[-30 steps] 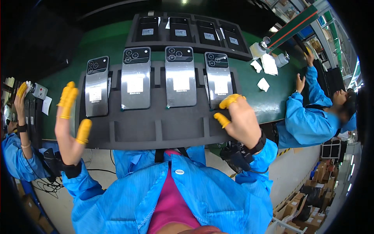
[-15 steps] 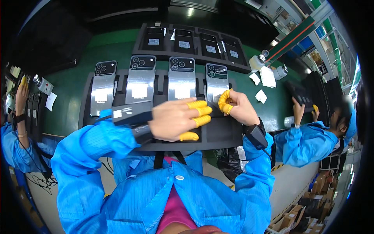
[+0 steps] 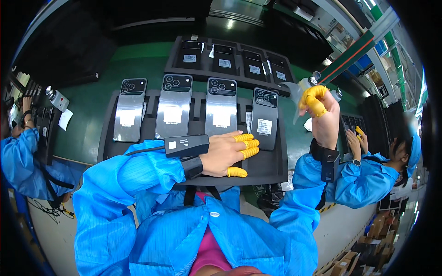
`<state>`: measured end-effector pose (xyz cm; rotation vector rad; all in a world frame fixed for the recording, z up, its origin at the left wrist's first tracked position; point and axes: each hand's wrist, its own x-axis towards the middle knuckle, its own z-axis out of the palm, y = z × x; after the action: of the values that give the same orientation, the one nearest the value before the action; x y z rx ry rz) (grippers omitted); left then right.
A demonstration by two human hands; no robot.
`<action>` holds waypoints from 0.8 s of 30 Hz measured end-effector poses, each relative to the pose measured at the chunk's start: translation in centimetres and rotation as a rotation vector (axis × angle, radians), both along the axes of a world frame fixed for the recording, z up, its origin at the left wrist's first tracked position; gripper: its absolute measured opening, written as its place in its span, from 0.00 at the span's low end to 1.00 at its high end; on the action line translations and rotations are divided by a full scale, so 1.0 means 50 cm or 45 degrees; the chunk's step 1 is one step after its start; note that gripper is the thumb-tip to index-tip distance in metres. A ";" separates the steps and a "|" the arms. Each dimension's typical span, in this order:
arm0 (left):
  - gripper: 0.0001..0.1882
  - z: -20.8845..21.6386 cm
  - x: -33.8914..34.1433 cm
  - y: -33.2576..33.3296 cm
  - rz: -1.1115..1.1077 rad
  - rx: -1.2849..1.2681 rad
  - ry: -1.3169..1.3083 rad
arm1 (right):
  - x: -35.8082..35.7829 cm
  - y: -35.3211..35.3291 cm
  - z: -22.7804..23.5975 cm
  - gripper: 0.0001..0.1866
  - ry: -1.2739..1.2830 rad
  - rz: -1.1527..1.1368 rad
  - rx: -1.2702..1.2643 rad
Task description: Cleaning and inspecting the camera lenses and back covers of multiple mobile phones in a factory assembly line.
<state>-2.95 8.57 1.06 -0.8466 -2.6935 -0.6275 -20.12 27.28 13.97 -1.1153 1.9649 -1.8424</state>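
A row of smartphones lies back side up in a black foam tray (image 3: 267,172). Three look silvery and shiny: the left phone (image 3: 130,102), the second phone (image 3: 174,99) and the third phone (image 3: 222,98). The rightmost phone (image 3: 265,112) is dark grey with a white printed label. My left hand (image 3: 225,154), with yellow finger cots, lies palm down with fingers stretched out, its fingertips at that phone's lower left edge. Raised to the right of the tray, my right hand (image 3: 323,115), also in yellow cots, pinches a curled clear film (image 3: 290,97).
Behind stands a second black tray (image 3: 198,71) with several labelled dark phones. A dispenser bottle (image 3: 58,99) and paper (image 3: 65,118) lie left on the green table. Co-workers sit on both sides; the right person's hands (image 3: 357,140) are near another tray. Part of another bottle shows behind my right hand.
My right hand has lifted from the rightmost phone up and right, with a clear film now in its fingers. That phone's back has turned from silvery to dark grey. My left hand stays low.
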 end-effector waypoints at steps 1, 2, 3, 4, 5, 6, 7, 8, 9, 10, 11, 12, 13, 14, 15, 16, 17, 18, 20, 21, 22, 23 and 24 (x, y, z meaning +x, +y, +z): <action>0.38 -0.002 0.003 -0.001 0.009 -0.020 0.028 | 0.009 -0.013 0.008 0.06 0.089 -0.019 0.070; 0.38 -0.002 0.012 -0.001 0.018 -0.016 0.029 | 0.033 -0.035 0.003 0.06 0.248 -0.016 0.196; 0.38 0.002 0.017 0.000 0.012 -0.002 0.061 | 0.060 -0.065 -0.004 0.05 0.409 -0.016 0.321; 0.39 0.008 0.023 0.002 0.017 0.011 0.097 | 0.074 -0.092 -0.022 0.07 0.665 0.054 0.356; 0.38 0.022 0.042 0.008 0.013 0.057 0.094 | 0.099 -0.120 -0.031 0.08 0.888 0.122 0.405; 0.37 0.034 0.068 0.013 0.026 0.087 0.051 | 0.112 -0.142 -0.060 0.07 0.975 0.185 0.501; 0.36 0.046 0.097 0.017 0.025 0.116 0.002 | 0.134 -0.166 -0.079 0.06 1.067 0.228 0.454; 0.36 0.056 0.124 0.016 0.005 0.121 -0.091 | 0.143 -0.178 -0.100 0.06 1.090 0.299 0.523; 0.34 0.071 0.146 0.010 -0.037 0.162 -0.114 | 0.149 -0.193 -0.111 0.07 1.020 0.417 0.673; 0.33 0.074 0.166 0.001 -0.071 0.149 -0.134 | 0.158 -0.197 -0.123 0.09 1.034 0.427 0.737; 0.32 0.072 0.185 -0.007 -0.106 0.135 -0.155 | 0.168 -0.197 -0.132 0.10 1.047 0.435 0.802; 0.31 0.070 0.202 -0.010 -0.063 0.195 -0.108 | 0.182 -0.198 -0.110 0.12 1.028 0.472 0.907; 0.31 0.071 0.213 -0.022 -0.054 0.200 -0.109 | 0.189 -0.200 -0.111 0.12 1.029 0.483 0.908; 0.31 0.079 0.223 -0.037 -0.026 0.179 -0.148 | 0.196 -0.203 -0.113 0.14 1.091 0.483 0.880; 0.32 0.085 0.227 -0.046 -0.003 0.160 -0.185 | 0.203 -0.202 -0.114 0.16 1.153 0.479 0.858; 0.31 0.088 0.228 -0.052 0.026 0.184 -0.159 | 0.208 -0.206 -0.124 0.14 1.165 0.495 0.898; 0.31 0.089 0.229 -0.057 0.027 0.191 -0.157 | 0.208 -0.207 -0.130 0.14 1.167 0.499 0.904; 0.30 0.090 0.229 -0.065 0.057 0.163 -0.185 | 0.205 -0.212 -0.135 0.12 1.183 0.491 0.877; 0.29 0.090 0.220 -0.075 0.142 0.150 -0.135 | 0.174 -0.217 -0.151 0.09 1.158 0.517 0.736; 0.30 0.085 0.219 -0.075 0.234 0.141 -0.108 | 0.159 -0.219 -0.140 0.08 1.005 0.564 0.707; 0.31 0.077 0.213 -0.074 0.307 0.108 -0.056 | 0.143 -0.217 -0.140 0.08 0.688 0.529 0.753; 0.32 0.067 0.205 -0.071 0.380 0.074 -0.004 | 0.127 -0.215 -0.140 0.08 0.370 0.487 0.793; 0.36 0.052 0.196 -0.065 0.461 -0.006 0.008 | 0.117 -0.216 -0.116 0.08 -0.058 0.467 1.012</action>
<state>6.84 5.30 3.64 -0.3433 -2.7418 -0.5314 -14.26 16.51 8.19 -1.0386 1.9916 -0.7661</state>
